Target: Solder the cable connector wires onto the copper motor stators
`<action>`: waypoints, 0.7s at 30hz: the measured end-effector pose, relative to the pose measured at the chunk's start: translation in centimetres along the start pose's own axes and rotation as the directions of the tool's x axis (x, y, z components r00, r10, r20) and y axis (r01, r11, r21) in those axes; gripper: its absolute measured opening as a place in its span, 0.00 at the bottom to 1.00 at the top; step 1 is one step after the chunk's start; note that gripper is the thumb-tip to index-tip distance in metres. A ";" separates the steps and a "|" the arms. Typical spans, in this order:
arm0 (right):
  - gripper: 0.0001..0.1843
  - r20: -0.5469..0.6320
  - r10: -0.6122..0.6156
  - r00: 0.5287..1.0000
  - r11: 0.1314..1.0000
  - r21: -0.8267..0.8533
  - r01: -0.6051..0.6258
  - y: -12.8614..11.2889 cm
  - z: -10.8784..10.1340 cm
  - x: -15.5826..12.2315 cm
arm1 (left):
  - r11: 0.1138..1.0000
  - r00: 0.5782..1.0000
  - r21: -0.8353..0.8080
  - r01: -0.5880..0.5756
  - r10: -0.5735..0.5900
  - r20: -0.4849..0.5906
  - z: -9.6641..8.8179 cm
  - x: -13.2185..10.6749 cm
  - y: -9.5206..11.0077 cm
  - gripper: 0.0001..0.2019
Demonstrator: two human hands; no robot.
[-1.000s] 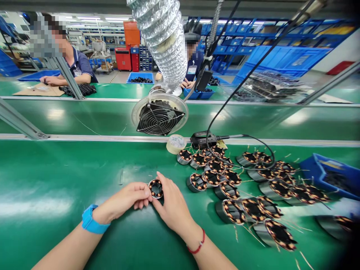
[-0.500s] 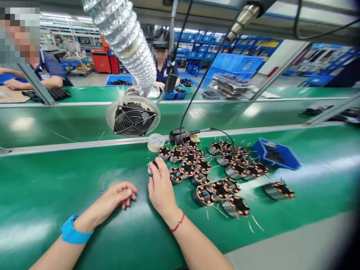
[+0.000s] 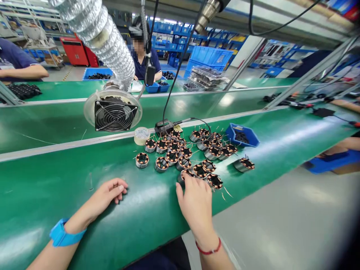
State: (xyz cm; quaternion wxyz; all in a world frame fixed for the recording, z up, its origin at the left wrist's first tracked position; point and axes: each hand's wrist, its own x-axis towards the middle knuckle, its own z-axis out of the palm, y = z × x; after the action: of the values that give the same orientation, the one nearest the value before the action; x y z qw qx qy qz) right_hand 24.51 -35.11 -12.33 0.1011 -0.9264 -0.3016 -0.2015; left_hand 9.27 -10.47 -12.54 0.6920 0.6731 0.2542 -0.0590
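Copper-wound motor stators with black insulation and grey metal rims stand in a loose cluster on the green bench. My right hand reaches over a stator at the near side, fingertips at its top and thumb spread to the left; the fingers partly cover it. A stator lies just right of these fingers. Apart on the left stands a single stator. My left hand, a blue band on its wrist, rests on the bench with fingers loosely bent and nothing visible in them.
A blue bin with black parts and a lone stator are at the right. Behind the cluster are a tape roll and a black cabled device. A fan on a foil duct hangs over the bench. Co-workers sit beyond.
My right hand has left the stator at the left, which stands uncovered, and moved right and nearer to another stator. The view has turned right. My left hand stays resting.
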 end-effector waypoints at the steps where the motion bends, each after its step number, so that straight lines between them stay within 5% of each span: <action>1: 0.11 0.016 -0.041 0.999 0.999 -0.008 0.041 -0.2 0.0 -0.3 | 1.000 1.000 0.002 -0.003 0.003 -0.002 0.0 0.0 0.1 0.21; 5: 0.09 0.008 -0.297 0.955 0.940 0.177 0.291 -3.2 -0.5 -1.6 | 1.000 1.000 -0.005 -0.015 0.015 0.006 -0.1 0.1 0.2 0.20; 8: 0.16 -0.044 -0.579 0.814 0.739 0.392 0.547 -5.6 -1.1 -2.2 | 0.999 0.999 -0.027 -0.037 0.037 0.016 -0.4 0.1 0.1 0.20; 10: 0.18 -0.090 -0.649 0.756 0.645 0.463 0.609 -6.4 -1.4 -2.1 | 0.997 0.998 -0.059 -0.058 0.058 -0.005 -0.8 0.1 0.1 0.19; 16: 0.12 -0.057 -0.497 0.866 0.689 0.580 0.434 -8.7 -0.6 -1.9 | 0.998 1.000 0.065 0.012 -0.013 0.014 -2.9 -0.6 1.0 0.18; 19: 0.34 0.085 -0.568 0.818 0.662 0.639 0.393 -11.2 0.1 -2.3 | 0.983 0.992 0.181 0.022 -0.044 0.121 -4.4 -1.6 1.6 0.18; 21: 0.39 0.198 -0.631 0.750 0.647 0.667 0.369 -12.4 0.3 -1.6 | 0.970 0.978 0.244 0.001 -0.051 0.200 -5.2 -2.2 1.9 0.17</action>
State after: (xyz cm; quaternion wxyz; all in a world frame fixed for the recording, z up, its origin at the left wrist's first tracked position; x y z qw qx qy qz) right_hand 15.95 -25.95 -12.53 0.2556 -0.7433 -0.6126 0.0830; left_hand 6.79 -5.90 -9.69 0.6263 0.7395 0.1813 -0.1676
